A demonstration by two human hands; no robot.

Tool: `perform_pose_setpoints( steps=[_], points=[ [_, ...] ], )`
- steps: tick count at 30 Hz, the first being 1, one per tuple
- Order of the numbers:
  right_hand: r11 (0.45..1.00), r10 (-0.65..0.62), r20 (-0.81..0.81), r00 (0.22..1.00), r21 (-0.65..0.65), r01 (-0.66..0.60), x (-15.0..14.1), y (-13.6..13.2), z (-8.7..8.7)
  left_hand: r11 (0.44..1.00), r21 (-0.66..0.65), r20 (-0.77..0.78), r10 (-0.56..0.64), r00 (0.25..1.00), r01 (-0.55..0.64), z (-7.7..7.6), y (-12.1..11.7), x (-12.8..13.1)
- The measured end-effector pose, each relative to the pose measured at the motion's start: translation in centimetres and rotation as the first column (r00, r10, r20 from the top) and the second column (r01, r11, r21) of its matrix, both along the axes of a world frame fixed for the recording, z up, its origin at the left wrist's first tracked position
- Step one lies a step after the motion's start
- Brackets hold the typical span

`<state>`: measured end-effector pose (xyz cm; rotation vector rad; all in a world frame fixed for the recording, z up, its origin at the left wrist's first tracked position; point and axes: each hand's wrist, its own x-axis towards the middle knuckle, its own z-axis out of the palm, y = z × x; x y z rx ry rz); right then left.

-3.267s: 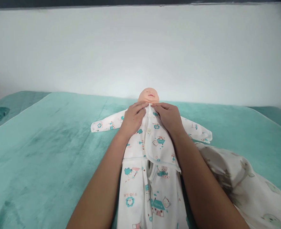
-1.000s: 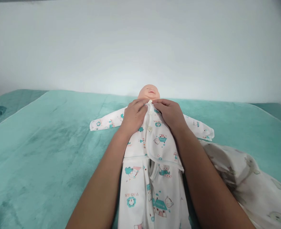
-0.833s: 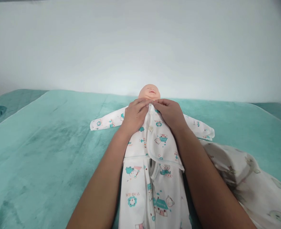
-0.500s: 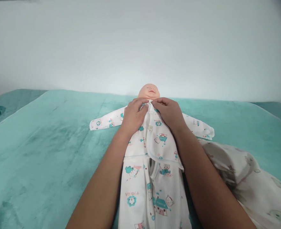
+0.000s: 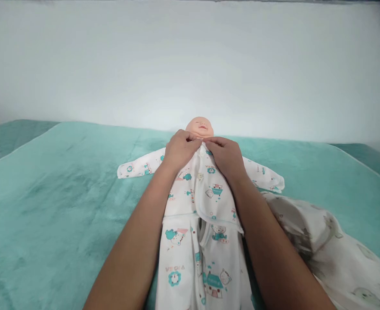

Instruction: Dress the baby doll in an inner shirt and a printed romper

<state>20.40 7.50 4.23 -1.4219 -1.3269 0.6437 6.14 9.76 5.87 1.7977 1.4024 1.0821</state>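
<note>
A baby doll (image 5: 200,125) lies on its back, its head toward the wall. It wears a white printed baby jacket (image 5: 215,189) with arms spread to both sides, above matching printed pants (image 5: 175,258). At the neckline, my left hand (image 5: 181,150) pinches the jacket's collar edge from the left. From the right, my right hand (image 5: 226,156) pinches the same collar, fingertips meeting the left ones just below the doll's chin. What lies between the fingertips is too small to make out. A pale button (image 5: 200,176) shows lower on the jacket's front edge.
The doll rests on a green plush sheet (image 5: 80,193) covering the bed. A crumpled white printed cloth (image 5: 338,254) lies at the right, beside my right forearm. Behind the doll's head rises a pale wall (image 5: 190,64).
The view has shifted slightly. My fingertips have drawn closer together at the collar, and the left fingers now cover more of the neckline. The doll stays in place.
</note>
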Motion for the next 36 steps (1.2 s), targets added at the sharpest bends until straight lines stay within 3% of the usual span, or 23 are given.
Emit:
perform_pose_setpoints(
  steps=[10,26,36],
  points=[
    [0.998,0.041,0.048,0.998,-0.05,-0.038,-0.04,-0.19,0.43,0.994,0.108,0.136,-0.047,0.99,0.032,-0.69,0.35,0.05],
    [0.999,-0.012,0.029,1.0,0.054,0.01,-0.1,-0.09,0.07,0.989,0.147,0.129,-0.009,0.992,-0.01,-0.66,0.27,0.09],
    [0.997,-0.008,0.107,0.994,0.074,0.0,-0.28,-0.25,0.11,0.989,0.148,0.11,0.01,0.994,-0.027,-0.72,0.39,0.1]
  ],
)
